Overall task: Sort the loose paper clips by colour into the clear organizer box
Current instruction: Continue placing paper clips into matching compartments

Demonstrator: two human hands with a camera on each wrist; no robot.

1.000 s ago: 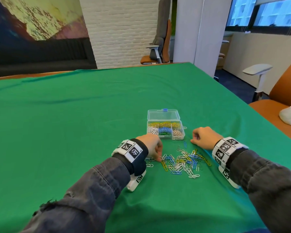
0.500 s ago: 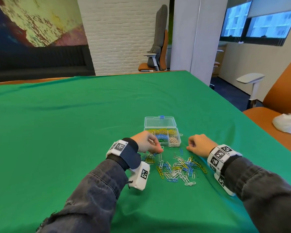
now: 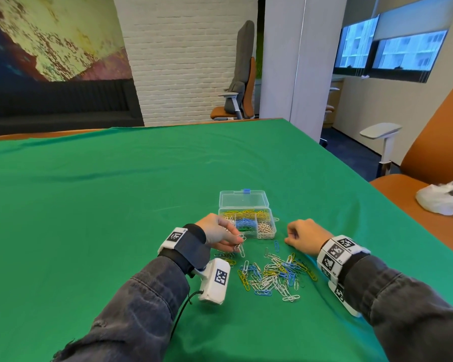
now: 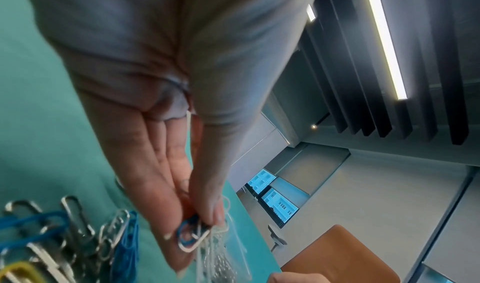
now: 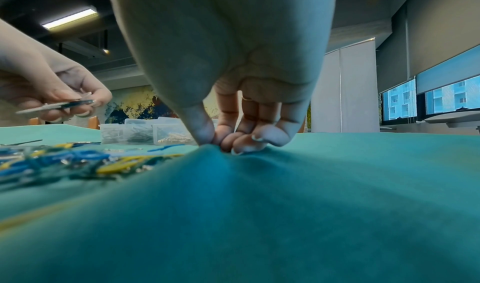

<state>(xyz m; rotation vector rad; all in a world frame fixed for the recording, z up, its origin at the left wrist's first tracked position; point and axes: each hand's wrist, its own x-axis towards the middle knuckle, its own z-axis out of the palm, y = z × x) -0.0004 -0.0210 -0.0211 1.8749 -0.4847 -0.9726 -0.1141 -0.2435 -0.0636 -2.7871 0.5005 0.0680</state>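
Note:
The clear organizer box (image 3: 273, 227) stands on the green cloth with its lid (image 3: 242, 199) open away from me; its compartments hold yellow, white, blue, green and silver clips. My left hand (image 3: 239, 242) is lifted just off the box's near left corner and pinches a small bunch of paper clips (image 3: 241, 249). The left wrist view shows this bunch (image 4: 194, 240) as white clips with one blue clip. The loose pile of mixed clips (image 3: 272, 275) lies nearer me. My right hand (image 3: 289, 237) rests on the cloth right of the pile, fingers curled (image 5: 244, 141), tips pressing a cloth fold, no clip visible.
A single blue clip (image 3: 277, 246) lies between box and pile, and a few clips (image 3: 224, 256) lie under my left hand. The table's right edge is close; beyond it an orange chair seat carries a white plastic bag (image 3: 445, 197). Green cloth (image 3: 115, 205) stretches left and far.
My left hand has risen from the pile's left edge with clips pinched and moved up toward the box. The right hand has stayed put on the cloth.

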